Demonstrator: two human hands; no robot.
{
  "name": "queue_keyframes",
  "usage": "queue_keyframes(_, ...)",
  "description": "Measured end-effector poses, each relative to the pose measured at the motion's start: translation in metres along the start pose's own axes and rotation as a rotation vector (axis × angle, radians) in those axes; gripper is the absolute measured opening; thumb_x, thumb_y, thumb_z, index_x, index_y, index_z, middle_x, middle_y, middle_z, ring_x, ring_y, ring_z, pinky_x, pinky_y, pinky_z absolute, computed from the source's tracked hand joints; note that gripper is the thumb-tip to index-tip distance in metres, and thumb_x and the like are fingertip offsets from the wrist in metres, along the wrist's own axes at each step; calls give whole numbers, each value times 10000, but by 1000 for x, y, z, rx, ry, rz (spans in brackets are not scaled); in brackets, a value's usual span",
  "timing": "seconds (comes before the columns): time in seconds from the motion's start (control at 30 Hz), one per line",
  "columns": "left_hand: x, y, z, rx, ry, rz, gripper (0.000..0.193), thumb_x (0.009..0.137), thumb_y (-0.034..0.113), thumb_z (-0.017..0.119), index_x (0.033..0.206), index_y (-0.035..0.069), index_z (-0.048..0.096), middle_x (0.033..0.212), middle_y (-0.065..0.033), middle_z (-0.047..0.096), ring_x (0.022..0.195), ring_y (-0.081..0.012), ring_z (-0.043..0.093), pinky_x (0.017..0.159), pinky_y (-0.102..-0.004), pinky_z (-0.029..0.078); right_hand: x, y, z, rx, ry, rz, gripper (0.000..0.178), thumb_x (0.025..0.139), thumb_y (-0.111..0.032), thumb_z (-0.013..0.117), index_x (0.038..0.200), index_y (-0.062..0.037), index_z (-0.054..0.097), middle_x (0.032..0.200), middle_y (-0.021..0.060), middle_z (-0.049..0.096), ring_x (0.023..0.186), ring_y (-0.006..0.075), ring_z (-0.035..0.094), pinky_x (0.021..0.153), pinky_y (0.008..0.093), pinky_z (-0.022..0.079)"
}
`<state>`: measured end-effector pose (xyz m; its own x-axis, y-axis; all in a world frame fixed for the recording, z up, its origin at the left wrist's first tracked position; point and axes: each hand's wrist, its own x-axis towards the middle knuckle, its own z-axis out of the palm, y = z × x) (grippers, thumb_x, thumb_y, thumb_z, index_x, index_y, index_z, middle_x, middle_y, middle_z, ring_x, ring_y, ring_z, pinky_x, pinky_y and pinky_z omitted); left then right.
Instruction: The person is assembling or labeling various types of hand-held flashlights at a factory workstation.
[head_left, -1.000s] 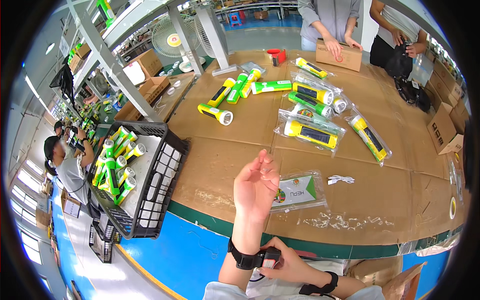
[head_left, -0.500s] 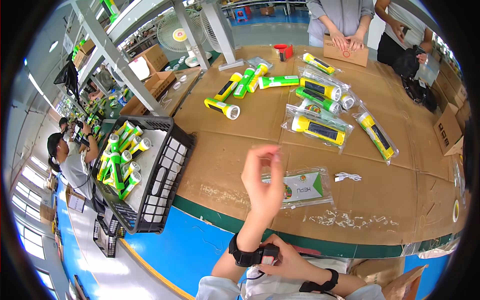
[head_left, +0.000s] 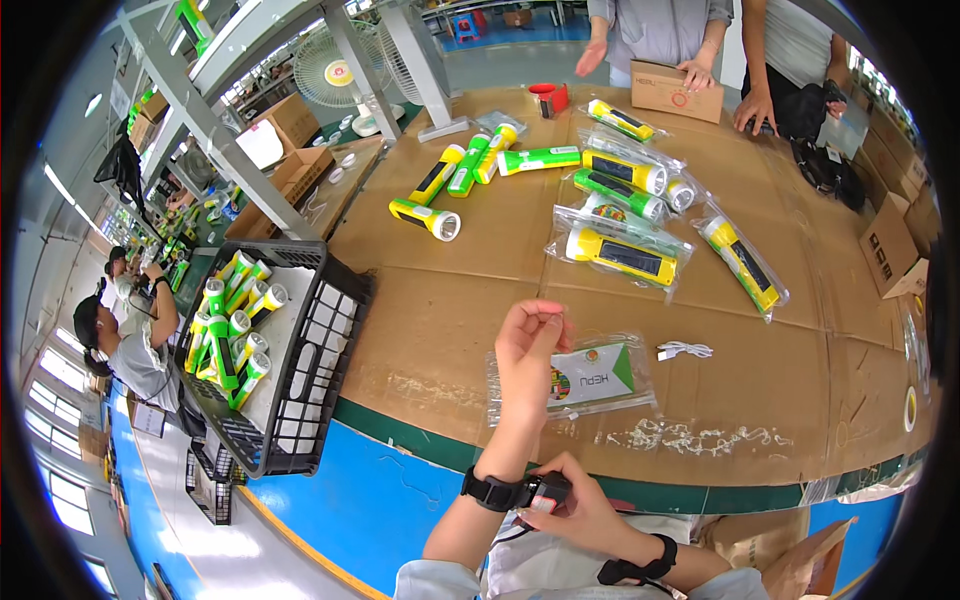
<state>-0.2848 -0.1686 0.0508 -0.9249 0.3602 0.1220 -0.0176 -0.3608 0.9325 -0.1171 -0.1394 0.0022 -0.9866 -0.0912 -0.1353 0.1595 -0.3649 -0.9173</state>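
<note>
Head view: the left hand [head_left: 527, 348] has gone from an upward-facing palm to loosely curled fingers — whether they pinch anything, I cannot tell. The right hand [head_left: 583, 512] keeps its grip on the black wrist device [head_left: 548, 490] at the left wrist, so work there seems under way. On the far side, a co-worker's hand [head_left: 592, 57] has lifted off the brown carton [head_left: 677, 92]. The green near edge [head_left: 430, 457] of the table passes behind the wrists. Leftward, broad cardboard [head_left: 440, 310] stretches toward the black crate [head_left: 335, 268]; rightward, a clear packet [head_left: 595, 378] and white cable [head_left: 685, 350] — tighter room.
</note>
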Motion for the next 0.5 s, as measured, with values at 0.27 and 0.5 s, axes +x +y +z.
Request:
queue_keyframes(0.27,12,25,6,-542,-74,-191,97,878,47,510,971,35,536,840,-32,551,726,-97,503,680,-251,422,-6,-4,7,-148,-21,-10,472,778,-138,722,1095,-51,382,923,71,593,803,68,564,598,215,499)
queue_keyframes(0.5,9,15,20,98,9,283,95,879,43,509,969,30,537,816,-34,560,724,-91,502,662,-242,413,-7,-4,3,-154,-56,49,483,775,-134,726,1105,-38,387,916,63,585,802,74,567,631,219,500)
